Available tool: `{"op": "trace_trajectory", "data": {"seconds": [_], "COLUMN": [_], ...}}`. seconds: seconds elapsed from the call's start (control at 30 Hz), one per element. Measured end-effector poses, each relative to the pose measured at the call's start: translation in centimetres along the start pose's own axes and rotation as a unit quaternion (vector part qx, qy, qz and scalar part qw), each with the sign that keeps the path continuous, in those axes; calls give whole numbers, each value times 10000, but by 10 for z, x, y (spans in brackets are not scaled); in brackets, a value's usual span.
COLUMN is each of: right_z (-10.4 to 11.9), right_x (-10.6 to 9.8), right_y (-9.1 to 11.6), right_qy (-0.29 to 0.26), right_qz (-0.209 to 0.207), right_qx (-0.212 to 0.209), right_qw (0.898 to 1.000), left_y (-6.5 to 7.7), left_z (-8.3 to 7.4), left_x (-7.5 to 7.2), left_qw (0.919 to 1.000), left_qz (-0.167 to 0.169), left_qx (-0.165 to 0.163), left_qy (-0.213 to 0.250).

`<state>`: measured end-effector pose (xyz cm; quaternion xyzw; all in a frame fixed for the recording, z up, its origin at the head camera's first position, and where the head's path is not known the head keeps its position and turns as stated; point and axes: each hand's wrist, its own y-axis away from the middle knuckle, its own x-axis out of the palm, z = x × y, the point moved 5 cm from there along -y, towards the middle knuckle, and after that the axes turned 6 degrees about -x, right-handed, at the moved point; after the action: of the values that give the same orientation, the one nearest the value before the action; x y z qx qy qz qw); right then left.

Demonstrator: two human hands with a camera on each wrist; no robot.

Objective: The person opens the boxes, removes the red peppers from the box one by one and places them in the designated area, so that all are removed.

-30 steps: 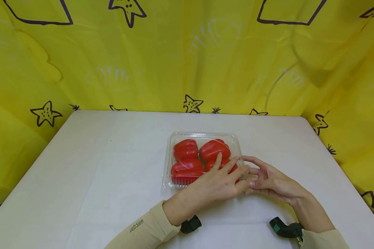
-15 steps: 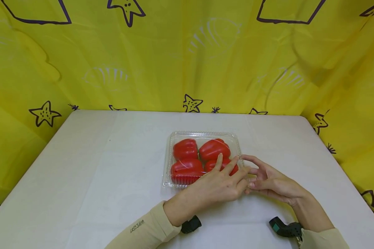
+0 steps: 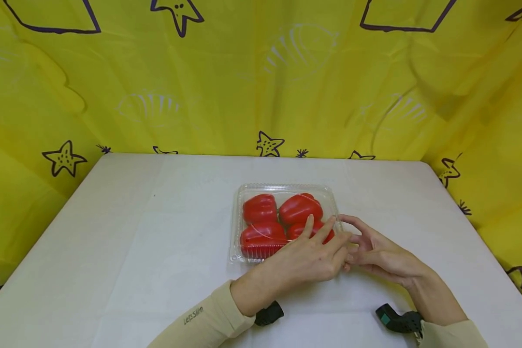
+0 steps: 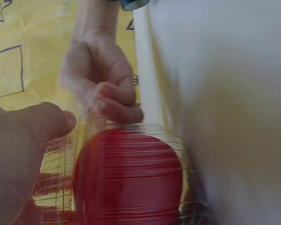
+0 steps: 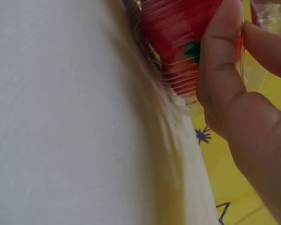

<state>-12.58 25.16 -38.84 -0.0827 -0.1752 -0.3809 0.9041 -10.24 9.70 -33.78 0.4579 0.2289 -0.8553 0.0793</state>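
A clear plastic clamshell box (image 3: 282, 187) lies on the table with its lid over several red bell peppers (image 3: 259, 208). My left hand (image 3: 309, 258) spreads its fairly straight fingers over the lid at the near right corner, its thumb (image 4: 51, 119) close to the rim in the left wrist view. At the box's right side, my right hand (image 3: 384, 256) pinches the rim between thumb and fingers. The right wrist view shows that pinch on the thin plastic edge, with a green pepper stem (image 5: 193, 51) behind the ribbed wall. The left hand partly hides the front right pepper.
The white table (image 3: 178, 261) extends around the box, with a yellow patterned curtain (image 3: 226, 87) behind it and at both sides. Black devices are strapped at the wrists, one at the right wrist (image 3: 398, 320) and one at the left (image 3: 268, 314).
The box and my left hand have shifted slightly to the right. My right hand stays at the box's right edge, almost unmoved.
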Motion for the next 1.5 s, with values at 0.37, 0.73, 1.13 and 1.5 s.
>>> {"op": "trace_trajectory", "data": {"seconds": [0.37,0.73,1.13,1.5], "right_z": [10,20,21,22], "right_x": [-5,-1,1,5], "right_y": [7,3,-1,0], "right_qy": [1727,3267,3674,3823], "right_qz": [-649,-1303,-1203,-1056], "right_qx": [372,238,-373,-580], "right_qw": [9821,9358,9215,9162], "left_y": [1,9,51,102], "left_z": [8,28,64,87], "left_x": [-8,-16,-12,-2], "left_qw": [9935,9811,9518,9184], "left_qz": [39,-28,456,-154], "left_qx": [-503,-860,-1576,-2550], "left_qy": [1018,1736,2591,3022]}}
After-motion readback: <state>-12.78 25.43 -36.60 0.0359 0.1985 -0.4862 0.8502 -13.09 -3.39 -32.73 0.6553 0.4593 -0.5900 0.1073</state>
